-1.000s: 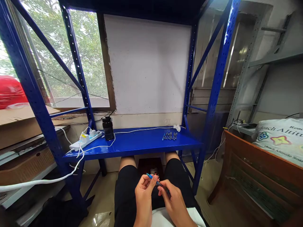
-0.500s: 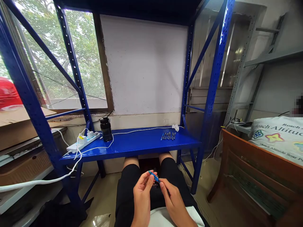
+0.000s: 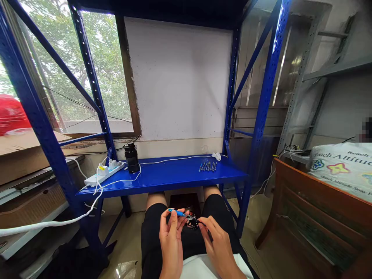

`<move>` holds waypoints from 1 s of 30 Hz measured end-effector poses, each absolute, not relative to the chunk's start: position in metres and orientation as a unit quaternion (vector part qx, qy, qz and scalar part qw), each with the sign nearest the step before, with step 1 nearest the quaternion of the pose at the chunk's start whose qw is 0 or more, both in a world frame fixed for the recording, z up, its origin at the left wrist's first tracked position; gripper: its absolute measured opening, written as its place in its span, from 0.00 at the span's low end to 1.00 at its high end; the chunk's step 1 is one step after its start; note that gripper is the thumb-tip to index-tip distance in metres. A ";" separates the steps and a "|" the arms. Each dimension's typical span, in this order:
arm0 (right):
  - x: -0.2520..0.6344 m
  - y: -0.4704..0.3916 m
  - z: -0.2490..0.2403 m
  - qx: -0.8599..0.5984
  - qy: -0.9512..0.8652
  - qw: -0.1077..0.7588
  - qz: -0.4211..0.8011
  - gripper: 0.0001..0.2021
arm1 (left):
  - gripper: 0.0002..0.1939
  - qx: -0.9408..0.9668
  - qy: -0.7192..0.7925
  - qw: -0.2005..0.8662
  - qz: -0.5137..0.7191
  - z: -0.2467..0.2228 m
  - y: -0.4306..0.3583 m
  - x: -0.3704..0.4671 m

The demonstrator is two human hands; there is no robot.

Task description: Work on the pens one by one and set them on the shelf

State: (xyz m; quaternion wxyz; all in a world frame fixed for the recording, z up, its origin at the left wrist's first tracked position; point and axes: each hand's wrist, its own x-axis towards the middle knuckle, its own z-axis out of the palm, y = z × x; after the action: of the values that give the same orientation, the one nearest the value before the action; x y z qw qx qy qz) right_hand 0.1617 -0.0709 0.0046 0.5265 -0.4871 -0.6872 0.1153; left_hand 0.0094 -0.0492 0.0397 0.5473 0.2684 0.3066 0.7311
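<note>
My left hand [image 3: 172, 232] pinches a blue pen [image 3: 179, 213] between thumb and fingers above my lap. The pen lies nearly level, its thin end facing right. A short gap to the right, my right hand [image 3: 213, 234] is closed at the fingertips on a small dark piece [image 3: 200, 221], too small to make out fully. Below and between the hands, several small dark and shiny parts [image 3: 192, 221] lie between my thighs on a dark reddish-brown surface [image 3: 183, 200]. Several pens [image 3: 208, 166] lie side by side on the blue shelf.
The blue metal shelf [image 3: 168, 176] spans in front of my knees. On it stand a black bottle [image 3: 131, 158] and a white power strip [image 3: 104, 174] with cables. A crumpled white tissue [image 3: 216, 156] lies at the back right. A wooden chair [image 3: 305, 201] holding a white bag [image 3: 340, 164] stands right.
My hands have moved apart. The blue pen has shifted left with my left hand, and my right hand has come off it, now with a small dark piece at its fingertips.
</note>
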 end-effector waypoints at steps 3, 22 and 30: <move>0.164 -0.071 0.002 -0.487 -0.687 0.527 0.112 0.12 | 0.23 0.263 0.305 0.548 0.733 0.039 -0.049 0.009; 0.162 -0.070 0.004 -0.478 -0.722 0.495 0.076 0.13 | 0.23 0.325 0.324 0.538 0.707 0.032 -0.047 0.011; 0.161 -0.069 0.004 -0.466 -0.722 0.510 0.034 0.11 | 0.22 0.389 0.310 0.574 0.651 0.023 -0.043 0.015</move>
State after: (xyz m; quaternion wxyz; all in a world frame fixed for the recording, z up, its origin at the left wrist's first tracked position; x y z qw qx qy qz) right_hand 0.1608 -0.0691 0.0039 0.5101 -0.4660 -0.7221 0.0338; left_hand 0.0149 -0.0435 0.0229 0.5735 0.3891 0.3105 0.6506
